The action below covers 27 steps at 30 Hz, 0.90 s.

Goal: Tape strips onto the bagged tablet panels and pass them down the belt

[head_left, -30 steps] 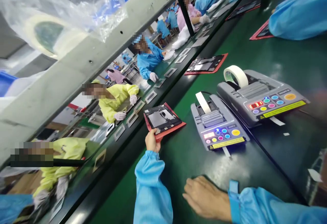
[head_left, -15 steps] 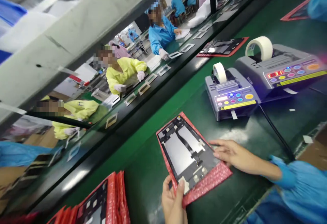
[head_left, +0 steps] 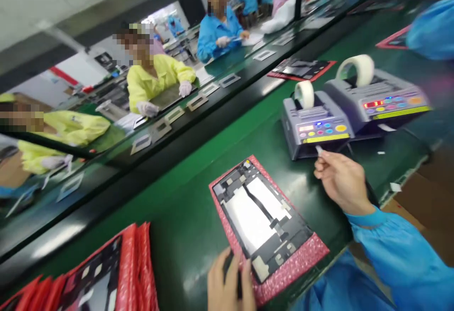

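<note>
My right hand [head_left: 342,178] is closed in a pinch on a short white strip of tape [head_left: 319,150] at the front of the smaller grey tape dispenser [head_left: 319,129]. In front of me a tablet screen assembly [head_left: 248,211], its back with black and silver areas facing up, lies on a red bubble-wrap bag [head_left: 298,266]. My left hand [head_left: 230,282] is at the near left edge of this bag, fingers curled. Something dark shows between those fingers; blur keeps me from making it out.
A larger tape dispenser [head_left: 383,98] stands behind the smaller one. At lower left is a stack of red bubble-wrap bags [head_left: 136,263] with screen assemblies. Another assembly [head_left: 301,67] lies farther back. Beyond runs a conveyor [head_left: 106,197] with flat frames; several co-workers sit across it.
My right hand has left the assembly's right edge and moved to the smaller dispenser, taking hold of the tape strip. My left hand has shifted slightly left along the bag. The view has shifted.
</note>
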Each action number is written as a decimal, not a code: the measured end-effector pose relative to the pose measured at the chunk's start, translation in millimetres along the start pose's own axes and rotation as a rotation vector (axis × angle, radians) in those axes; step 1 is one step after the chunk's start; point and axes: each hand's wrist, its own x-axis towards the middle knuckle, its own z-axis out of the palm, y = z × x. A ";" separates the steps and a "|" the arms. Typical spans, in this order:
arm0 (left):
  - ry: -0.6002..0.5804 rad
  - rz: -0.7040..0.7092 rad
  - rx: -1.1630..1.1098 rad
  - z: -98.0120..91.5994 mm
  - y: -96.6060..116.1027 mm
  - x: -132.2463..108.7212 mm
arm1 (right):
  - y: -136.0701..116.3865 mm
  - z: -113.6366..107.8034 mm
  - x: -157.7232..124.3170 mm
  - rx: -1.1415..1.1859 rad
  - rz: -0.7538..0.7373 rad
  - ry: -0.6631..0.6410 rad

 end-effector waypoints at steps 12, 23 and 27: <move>-0.347 0.152 0.293 44.1 41.9 71.6 | 3.0 35.2 -23.4 -0.819 -0.018 -0.772; -0.295 0.130 0.310 48.2 36.2 77.8 | 77.7 126.7 21.5 -1.241 0.486 -1.519; -0.300 0.147 0.305 46.7 37.3 78.7 | 79.7 123.8 20.1 -1.334 0.393 -1.536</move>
